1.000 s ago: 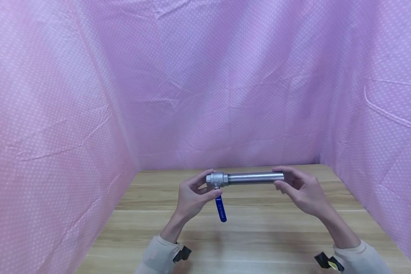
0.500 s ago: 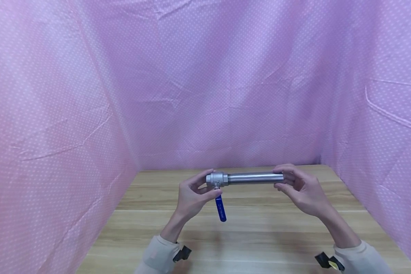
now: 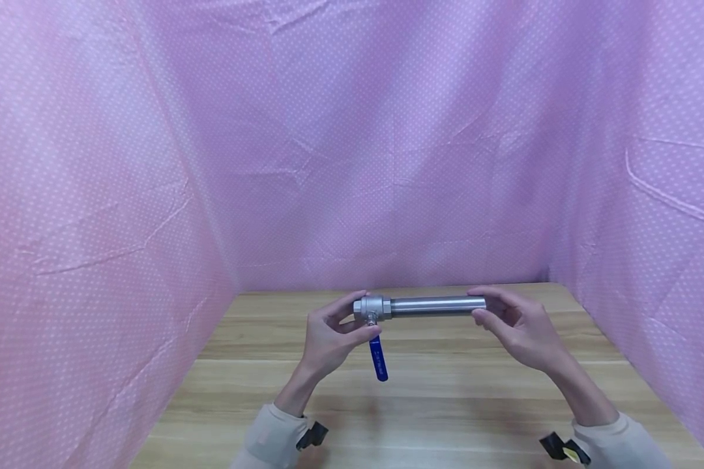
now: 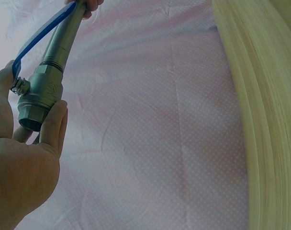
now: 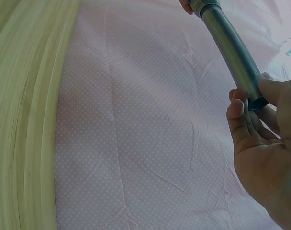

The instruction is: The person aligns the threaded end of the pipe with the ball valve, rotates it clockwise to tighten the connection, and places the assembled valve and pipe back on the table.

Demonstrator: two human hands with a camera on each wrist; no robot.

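i hold the valve [image 4: 44, 91] in my left hand [image 4: 26, 167], thumb [image 4: 3, 81] at its blue lever [image 4: 41, 32]; the threaded pipe [image 4: 61, 45] runs far to my right hand [image 4: 92, 5].

Blue flat lever handle [image 3: 378, 358]: white print too small to read in the head view.
Silver metal ball valve [image 3: 371, 307]: cast marks too blurred to read in the left wrist view.
Round steel pipe [image 3: 435, 305]: end within the valve hidden; far end out of sight at the left wrist view's top edge.
Left hand [image 3: 330, 339]: some fingers partly behind the valve.
Right hand [image 3: 529, 333]: cut off by the right wrist view's right edge.
Cream sleeves [image 3: 272, 435]: cut off by the head view's bottom edge.
Black wrist pieces [image 3: 313, 435]: too small to identify.
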